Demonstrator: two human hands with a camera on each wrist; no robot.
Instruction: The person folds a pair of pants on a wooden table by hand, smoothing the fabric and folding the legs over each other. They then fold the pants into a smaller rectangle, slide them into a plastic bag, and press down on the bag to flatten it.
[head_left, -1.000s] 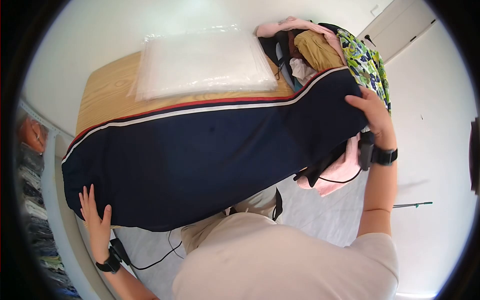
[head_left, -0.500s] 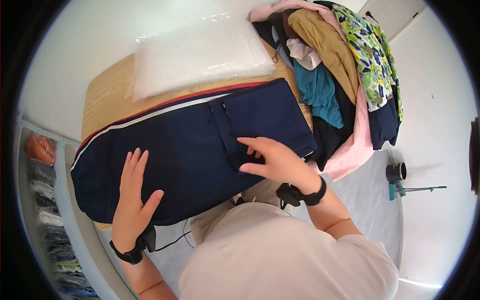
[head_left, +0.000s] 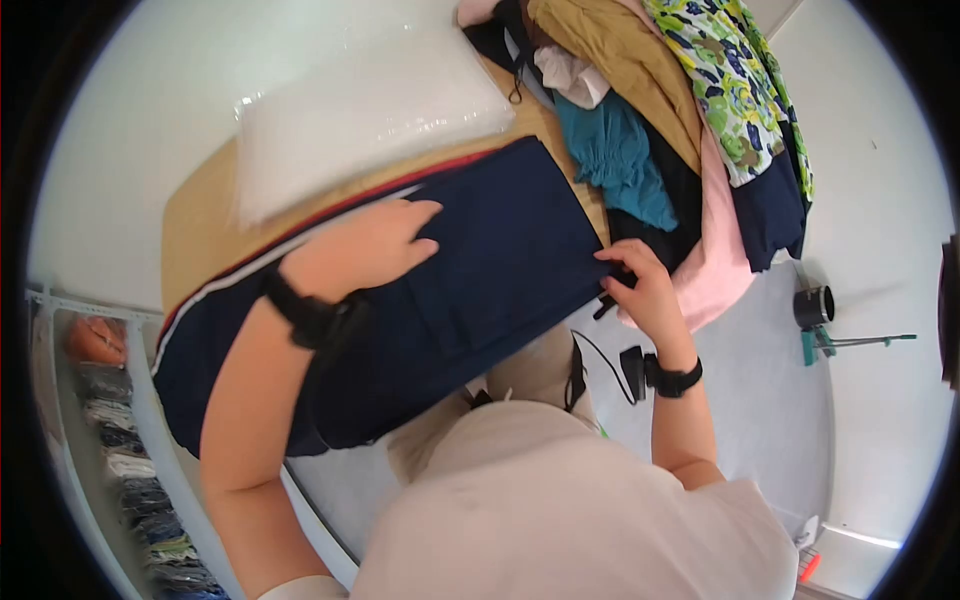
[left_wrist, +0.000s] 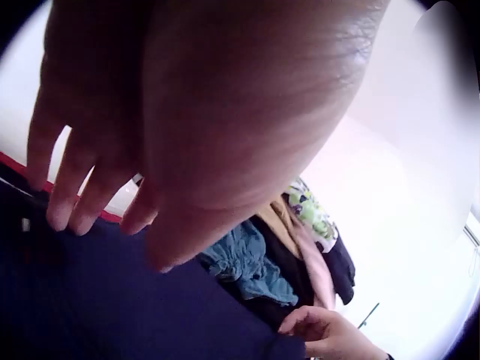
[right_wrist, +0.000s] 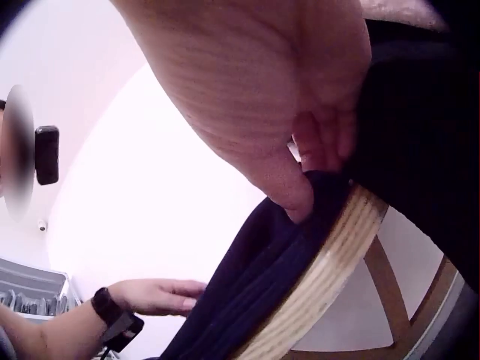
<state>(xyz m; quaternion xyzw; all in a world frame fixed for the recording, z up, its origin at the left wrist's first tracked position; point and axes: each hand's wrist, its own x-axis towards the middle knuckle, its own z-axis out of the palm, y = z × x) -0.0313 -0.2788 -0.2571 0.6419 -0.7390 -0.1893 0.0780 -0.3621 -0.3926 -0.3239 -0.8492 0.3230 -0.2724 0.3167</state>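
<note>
Navy trousers (head_left: 500, 250) with a red and white side stripe lie folded across the wooden table (head_left: 195, 215). My left hand (head_left: 375, 243) rests flat on the folded part, fingers straight, as the left wrist view also shows with the left hand (left_wrist: 112, 187) above the navy cloth (left_wrist: 112, 300). My right hand (head_left: 635, 285) pinches the folded edge of the trousers at the table's near right corner. In the right wrist view the right hand's thumb and fingers (right_wrist: 307, 176) grip the navy fabric (right_wrist: 262, 270) over the table's plywood rim (right_wrist: 330, 262).
A stack of clear plastic bags (head_left: 370, 110) lies at the table's far side. A pile of clothes (head_left: 680, 110) in tan, teal, pink and green print hangs over the right end. Shelves of packed garments (head_left: 110, 440) stand at left. A small black cup (head_left: 812, 305) sits on the floor.
The trousers' right end was folded over to the left. My left hand moved up from the near edge onto the fold, and my right hand shifted right to the folded edge.
</note>
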